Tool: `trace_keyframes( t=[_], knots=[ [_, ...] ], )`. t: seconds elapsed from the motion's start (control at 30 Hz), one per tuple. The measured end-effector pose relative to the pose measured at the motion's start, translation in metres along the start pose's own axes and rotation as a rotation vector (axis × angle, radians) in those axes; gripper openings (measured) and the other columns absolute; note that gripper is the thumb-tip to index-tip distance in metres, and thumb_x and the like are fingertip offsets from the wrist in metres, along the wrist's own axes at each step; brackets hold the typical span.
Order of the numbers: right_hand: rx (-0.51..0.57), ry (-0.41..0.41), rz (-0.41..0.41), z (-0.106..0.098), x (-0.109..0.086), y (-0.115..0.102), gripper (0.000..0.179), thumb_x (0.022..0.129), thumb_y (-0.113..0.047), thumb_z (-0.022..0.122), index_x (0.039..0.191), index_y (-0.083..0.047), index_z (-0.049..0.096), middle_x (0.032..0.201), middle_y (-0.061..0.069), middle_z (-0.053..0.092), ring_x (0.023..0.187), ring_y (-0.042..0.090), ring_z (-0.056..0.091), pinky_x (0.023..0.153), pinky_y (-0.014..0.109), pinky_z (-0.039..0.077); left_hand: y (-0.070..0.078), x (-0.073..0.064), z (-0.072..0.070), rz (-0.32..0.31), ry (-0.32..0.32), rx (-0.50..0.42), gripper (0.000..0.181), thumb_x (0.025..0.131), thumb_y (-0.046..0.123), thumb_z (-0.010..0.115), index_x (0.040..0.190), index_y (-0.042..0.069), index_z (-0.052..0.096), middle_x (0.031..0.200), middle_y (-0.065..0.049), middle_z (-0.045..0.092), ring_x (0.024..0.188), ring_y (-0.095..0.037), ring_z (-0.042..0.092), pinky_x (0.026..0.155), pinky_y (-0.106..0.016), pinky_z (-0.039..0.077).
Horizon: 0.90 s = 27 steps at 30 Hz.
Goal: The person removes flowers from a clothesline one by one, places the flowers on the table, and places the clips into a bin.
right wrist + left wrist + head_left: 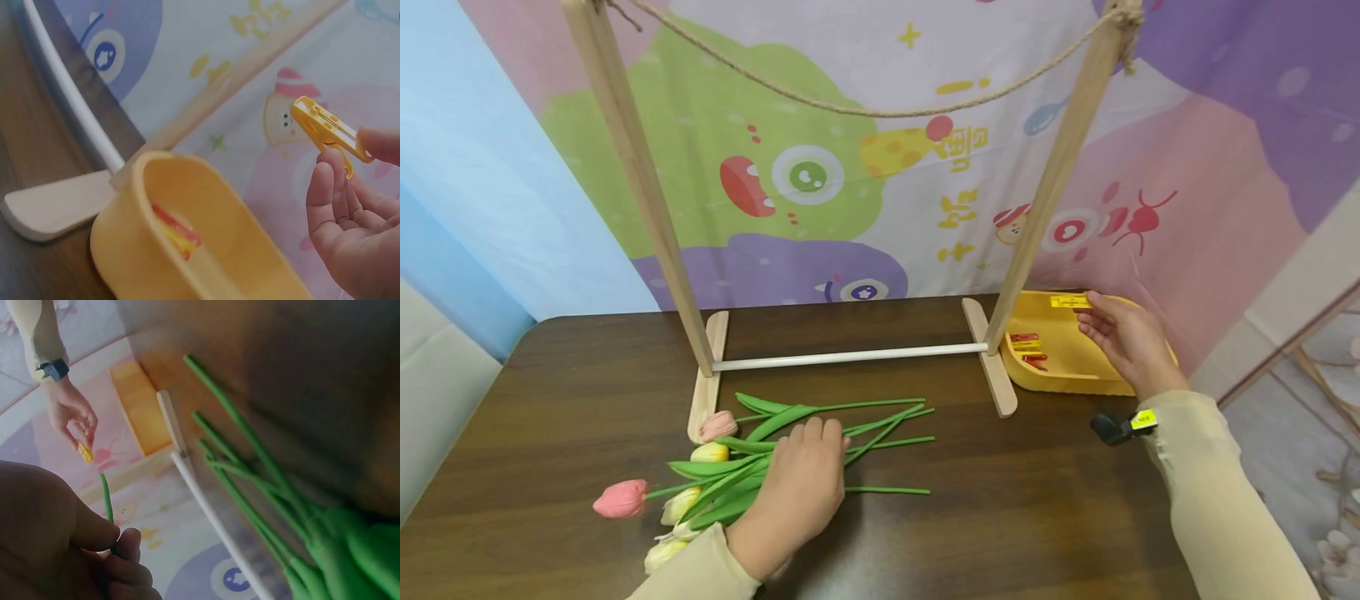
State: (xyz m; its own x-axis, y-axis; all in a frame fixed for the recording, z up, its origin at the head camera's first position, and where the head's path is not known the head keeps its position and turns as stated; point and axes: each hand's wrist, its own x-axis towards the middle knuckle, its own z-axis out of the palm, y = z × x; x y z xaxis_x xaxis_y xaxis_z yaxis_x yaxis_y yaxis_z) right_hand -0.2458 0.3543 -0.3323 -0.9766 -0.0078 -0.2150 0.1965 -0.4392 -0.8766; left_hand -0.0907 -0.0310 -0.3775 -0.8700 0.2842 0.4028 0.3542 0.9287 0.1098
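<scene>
My right hand [1129, 342] holds a yellow clothespin [325, 128] between thumb and fingers, above the yellow tray [1067, 385]. Several red and yellow clothespins [1026, 342] lie inside that tray at its left end. Over the bunch of artificial tulips my left hand [805, 475] pinches a green tulip stem [107, 497] between thumb and forefinger; which flower it belongs to I cannot tell. Pink tulip heads [621, 498] and pale yellow ones [681, 505] point left, with green stems [887, 490] stretching right. The left palm is hidden in the head view.
A wooden frame [647, 183] stands behind the flowers, with a white crossbar [850, 357] low down. A slack twine rope [865, 112] joins its post tops. Behind the brown table [595, 375] hangs a cartoon-print cloth [820, 67].
</scene>
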Motion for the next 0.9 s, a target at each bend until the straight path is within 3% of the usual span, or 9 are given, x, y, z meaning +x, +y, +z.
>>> trace_keyframes(
  t=[0.27, 0.5, 0.6, 0.8, 0.9],
  knots=[
    [-0.04, 0.031, 0.052, -0.014, 0.001, 0.008, 0.005, 0.088, -0.013, 0.064, 0.087, -0.01, 0.068, 0.08, 0.003, 0.065, 0.071, 0.015, 0.063, 0.07, 0.023, 0.055, 0.005, -0.018, 0.011, -0.023, -0.119, -0.016, 0.019, 0.089, 0.016, 0.059, 0.076, 0.006, 0.05, 0.067, -0.006, 0.047, 0.059, -0.023, 0.05, 0.047, -0.033, 0.033],
    [-0.038, 0.024, 0.061, -0.019, 0.002, 0.011, 0.005, 0.088, -0.012, 0.064, 0.089, -0.008, 0.067, 0.079, 0.003, 0.067, 0.071, 0.015, 0.063, 0.07, 0.024, 0.055, 0.007, -0.025, 0.014, -0.022, -0.138, 0.001, 0.018, 0.089, 0.017, 0.059, 0.078, 0.006, 0.051, 0.068, -0.006, 0.047, 0.06, -0.022, 0.05, 0.048, -0.033, 0.034],
    [-0.039, 0.017, 0.064, -0.02, 0.003, 0.013, 0.004, 0.088, -0.011, 0.063, 0.088, -0.008, 0.066, 0.08, 0.003, 0.068, 0.071, 0.014, 0.064, 0.07, 0.024, 0.055, 0.009, -0.028, 0.011, -0.025, -0.153, 0.012, 0.017, 0.09, 0.018, 0.058, 0.08, 0.006, 0.051, 0.068, -0.005, 0.047, 0.061, -0.021, 0.049, 0.049, -0.032, 0.034],
    [-0.012, 0.005, 0.072, -0.024, 0.004, 0.017, 0.01, 0.09, -0.008, 0.06, 0.084, -0.007, 0.067, 0.078, 0.004, 0.07, 0.069, 0.015, 0.065, 0.068, 0.025, 0.055, 0.013, -0.033, 0.003, -0.027, -0.113, 0.048, 0.018, 0.089, 0.017, 0.059, 0.078, 0.009, 0.048, 0.068, -0.004, 0.045, 0.06, -0.019, 0.048, 0.05, -0.029, 0.031],
    [-0.017, 0.012, 0.081, -0.027, 0.005, 0.019, 0.009, 0.09, -0.008, 0.06, 0.084, -0.007, 0.068, 0.078, 0.003, 0.07, 0.069, 0.014, 0.066, 0.068, 0.025, 0.055, 0.016, -0.036, -0.001, -0.033, -0.134, 0.044, 0.018, 0.089, 0.016, 0.058, 0.077, 0.009, 0.047, 0.069, -0.004, 0.045, 0.061, -0.02, 0.048, 0.052, -0.029, 0.031]
  ],
)
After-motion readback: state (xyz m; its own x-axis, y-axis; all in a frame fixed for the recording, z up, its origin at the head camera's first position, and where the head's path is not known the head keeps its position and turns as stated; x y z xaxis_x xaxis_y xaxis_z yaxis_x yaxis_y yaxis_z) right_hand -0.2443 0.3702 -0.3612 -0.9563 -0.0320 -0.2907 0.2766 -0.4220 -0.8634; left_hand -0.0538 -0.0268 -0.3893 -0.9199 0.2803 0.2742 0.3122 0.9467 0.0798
